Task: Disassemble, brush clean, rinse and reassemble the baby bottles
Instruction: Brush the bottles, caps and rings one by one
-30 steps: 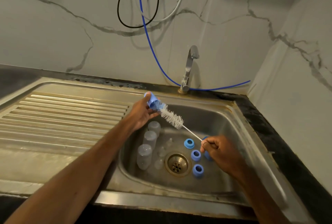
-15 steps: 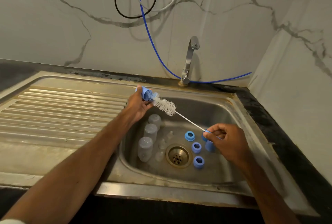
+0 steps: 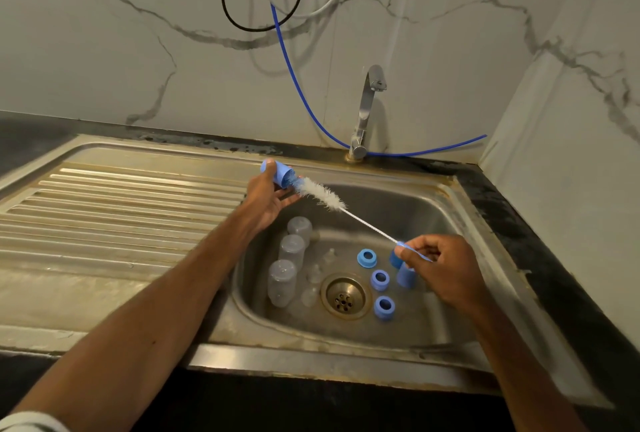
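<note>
your left hand (image 3: 268, 198) grips a blue cap (image 3: 281, 176); your right hand (image 3: 446, 267) pinches the brush (image 3: 322, 194), bristles at the cap's mouth.

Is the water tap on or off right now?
Off. No stream of water falls from the tap into the sink; the air under its spout is clear.

Sink: dull stainless-steel basin (image 3: 433, 224), stained
Bottles: three frosted translucent plastic bottles (image 3: 282, 281)
Rings: matt blue plastic screw rings (image 3: 380, 280)
Brush: white bristle brush (image 3: 320, 194), wire stem
</note>
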A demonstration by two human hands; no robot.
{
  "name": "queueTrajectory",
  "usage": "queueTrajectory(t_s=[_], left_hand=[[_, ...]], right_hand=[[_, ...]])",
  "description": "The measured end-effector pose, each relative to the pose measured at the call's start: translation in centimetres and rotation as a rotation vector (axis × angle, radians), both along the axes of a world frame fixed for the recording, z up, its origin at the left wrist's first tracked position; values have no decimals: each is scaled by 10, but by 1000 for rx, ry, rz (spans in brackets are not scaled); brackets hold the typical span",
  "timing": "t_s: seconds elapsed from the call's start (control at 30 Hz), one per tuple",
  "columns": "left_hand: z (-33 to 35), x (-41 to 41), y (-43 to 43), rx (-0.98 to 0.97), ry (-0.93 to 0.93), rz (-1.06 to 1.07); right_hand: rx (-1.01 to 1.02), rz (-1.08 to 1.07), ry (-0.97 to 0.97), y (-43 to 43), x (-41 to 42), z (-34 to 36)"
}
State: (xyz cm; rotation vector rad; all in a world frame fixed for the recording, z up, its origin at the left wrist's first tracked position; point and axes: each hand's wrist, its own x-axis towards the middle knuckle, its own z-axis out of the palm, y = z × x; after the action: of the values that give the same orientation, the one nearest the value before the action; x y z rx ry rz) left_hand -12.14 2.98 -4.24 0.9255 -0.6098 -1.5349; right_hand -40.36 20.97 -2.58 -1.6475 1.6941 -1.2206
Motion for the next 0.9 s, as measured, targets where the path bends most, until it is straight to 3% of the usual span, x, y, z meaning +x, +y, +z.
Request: queueTrajectory(t_s=[0.23, 0.43, 0.67, 0.77, 0.9], left_hand=[[2, 5, 2, 3, 108, -49], [1, 1, 4, 14, 111, -21], [-1, 1, 1, 32, 35, 20], [-2, 0, -1, 31, 5, 34], [-3, -1, -1, 33, -25, 10]], right_hand=[[269, 173, -142, 3, 7, 3], [-16, 13, 3, 1, -2, 1], [203, 110, -27, 0, 2, -6], [117, 79, -88, 2, 3, 1], [48, 46, -21, 1, 1, 0]])
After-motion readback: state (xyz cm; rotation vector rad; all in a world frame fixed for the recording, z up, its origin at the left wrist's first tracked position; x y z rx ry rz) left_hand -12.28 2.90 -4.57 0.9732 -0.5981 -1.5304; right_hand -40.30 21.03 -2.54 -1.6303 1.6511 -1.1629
